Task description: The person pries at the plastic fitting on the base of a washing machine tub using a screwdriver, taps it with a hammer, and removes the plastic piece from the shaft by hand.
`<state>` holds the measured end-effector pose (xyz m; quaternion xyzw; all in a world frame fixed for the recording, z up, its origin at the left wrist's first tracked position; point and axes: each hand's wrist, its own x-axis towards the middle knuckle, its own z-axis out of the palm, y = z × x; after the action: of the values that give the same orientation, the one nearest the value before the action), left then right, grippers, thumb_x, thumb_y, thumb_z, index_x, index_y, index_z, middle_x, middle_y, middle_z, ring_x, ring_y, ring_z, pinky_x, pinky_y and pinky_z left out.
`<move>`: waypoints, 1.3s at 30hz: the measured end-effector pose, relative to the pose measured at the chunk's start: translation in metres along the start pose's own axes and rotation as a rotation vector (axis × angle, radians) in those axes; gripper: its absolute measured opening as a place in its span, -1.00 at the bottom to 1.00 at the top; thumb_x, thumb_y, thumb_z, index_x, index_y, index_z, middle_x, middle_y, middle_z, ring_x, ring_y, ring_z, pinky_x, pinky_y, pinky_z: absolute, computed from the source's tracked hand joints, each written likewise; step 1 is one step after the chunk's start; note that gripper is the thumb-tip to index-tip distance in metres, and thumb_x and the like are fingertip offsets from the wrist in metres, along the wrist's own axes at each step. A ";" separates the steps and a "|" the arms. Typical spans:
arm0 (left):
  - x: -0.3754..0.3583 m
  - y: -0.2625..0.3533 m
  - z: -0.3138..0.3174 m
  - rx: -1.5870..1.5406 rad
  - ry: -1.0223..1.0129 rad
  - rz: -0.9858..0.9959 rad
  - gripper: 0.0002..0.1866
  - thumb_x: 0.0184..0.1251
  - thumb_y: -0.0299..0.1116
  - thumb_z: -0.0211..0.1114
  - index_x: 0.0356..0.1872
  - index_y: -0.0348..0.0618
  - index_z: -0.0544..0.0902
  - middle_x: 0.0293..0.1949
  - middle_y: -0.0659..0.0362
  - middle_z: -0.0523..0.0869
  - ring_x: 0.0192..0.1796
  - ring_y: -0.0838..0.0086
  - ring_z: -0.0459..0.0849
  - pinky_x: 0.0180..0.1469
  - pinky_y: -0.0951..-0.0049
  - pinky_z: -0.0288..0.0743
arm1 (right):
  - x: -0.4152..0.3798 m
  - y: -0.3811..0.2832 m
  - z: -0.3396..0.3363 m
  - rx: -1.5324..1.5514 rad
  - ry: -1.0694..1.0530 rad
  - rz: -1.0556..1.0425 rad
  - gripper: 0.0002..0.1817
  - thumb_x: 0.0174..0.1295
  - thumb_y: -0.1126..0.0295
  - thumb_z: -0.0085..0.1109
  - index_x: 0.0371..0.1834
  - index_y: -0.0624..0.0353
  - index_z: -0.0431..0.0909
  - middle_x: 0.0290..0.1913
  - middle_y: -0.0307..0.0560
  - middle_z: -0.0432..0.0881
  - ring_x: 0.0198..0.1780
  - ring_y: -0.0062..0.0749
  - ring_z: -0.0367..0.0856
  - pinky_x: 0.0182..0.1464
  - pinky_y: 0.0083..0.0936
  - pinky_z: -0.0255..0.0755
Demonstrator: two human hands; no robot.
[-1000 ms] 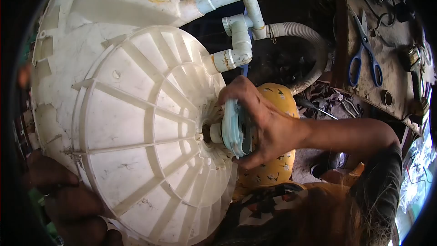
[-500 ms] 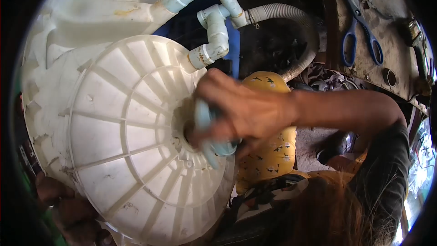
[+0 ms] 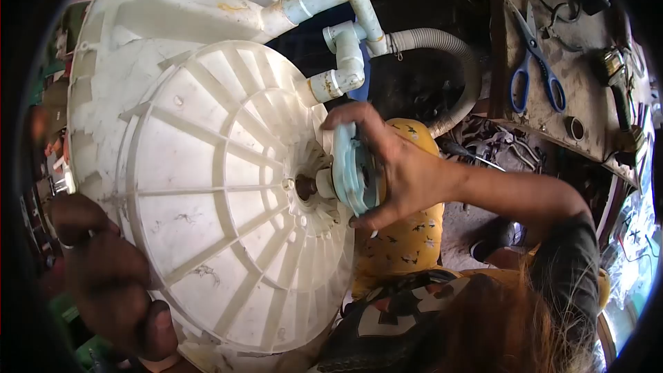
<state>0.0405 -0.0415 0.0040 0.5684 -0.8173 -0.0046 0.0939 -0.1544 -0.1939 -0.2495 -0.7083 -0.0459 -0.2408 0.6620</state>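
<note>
My right hand (image 3: 404, 173) reaches in from the right, its fingers and thumb spread round the rim of a light-blue round part (image 3: 353, 169). The part's pale central stub points at the dark centre hole (image 3: 304, 188) of a large ribbed white plastic tub (image 3: 183, 217). Whether the stub touches the hole is hard to tell. At the lower left, my left hand (image 3: 114, 276) is curled at the tub's edge, with a ring on one finger; its palm is hidden.
White pipes (image 3: 349, 62) and a grey corrugated hose (image 3: 442, 41) run behind the tub. Blue-handled scissors (image 3: 539, 62) and a small metal ring (image 3: 574, 128) lie on a worn wooden table (image 3: 587, 97) at the right. Yellow patterned cloth (image 3: 407, 235) is below my right hand.
The tub appears shifted rightward in view. My right hand and the blue part, blurred before, are clearer and slightly farther right. My left hand shows larger and higher.
</note>
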 end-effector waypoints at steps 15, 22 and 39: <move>0.017 0.023 0.001 0.020 -0.031 -0.135 -0.68 -0.21 -0.18 0.17 -0.74 -0.09 0.22 -0.63 0.19 0.35 -0.30 0.13 0.21 -0.21 0.16 0.07 | -0.002 -0.005 -0.008 -0.223 -0.083 -0.208 0.11 -0.40 0.33 0.59 0.38 0.10 0.17 0.13 0.04 0.31 0.22 -0.03 0.28 0.24 -0.23 0.25; 0.018 0.013 -0.002 0.028 -0.061 -0.052 -0.71 -0.21 -0.22 0.19 -0.72 -0.06 0.24 -0.63 0.20 0.33 -0.33 0.15 0.21 -0.25 0.17 0.06 | 0.002 -0.008 -0.007 -0.185 -0.044 -0.221 0.11 -0.35 0.29 0.62 0.38 0.05 0.14 0.13 0.03 0.32 0.26 -0.03 0.28 0.31 -0.25 0.23; 0.016 0.018 0.004 0.007 -0.004 -0.089 -0.72 -0.22 -0.21 0.22 -0.69 -0.07 0.28 -0.63 0.21 0.35 -0.31 0.16 0.22 -0.23 0.18 0.10 | -0.006 -0.009 0.005 -0.144 -0.009 0.001 0.22 -0.25 0.17 0.61 0.43 0.27 -0.06 0.28 0.30 0.20 0.33 0.08 0.24 0.37 -0.21 0.18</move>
<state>0.0177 -0.0506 0.0046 0.6047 -0.7913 -0.0069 0.0900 -0.1612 -0.1867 -0.2440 -0.7551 -0.0312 -0.2402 0.6093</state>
